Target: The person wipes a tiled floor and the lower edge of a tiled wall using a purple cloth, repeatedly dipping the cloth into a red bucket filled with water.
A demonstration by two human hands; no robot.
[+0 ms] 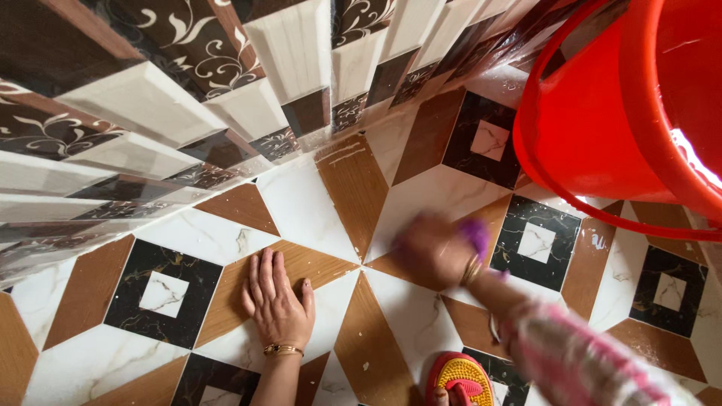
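My left hand point(277, 301) lies flat on the patterned floor tiles point(316, 203), fingers together and pointing away from me, a gold bangle at the wrist. My right hand point(432, 249) is blurred with motion over the tiles to the right of it, closed around a purple scrubbing tool point(475, 234) whose shape I cannot make out. A pink striped sleeve point(579, 361) covers that forearm.
A red plastic bucket point(602, 128) with a wire handle stands at the upper right on the floor. A tiled wall point(150, 98) in brown, white and floral dark panels rises at the left and top. An orange and yellow slipper point(460, 378) shows at the bottom edge.
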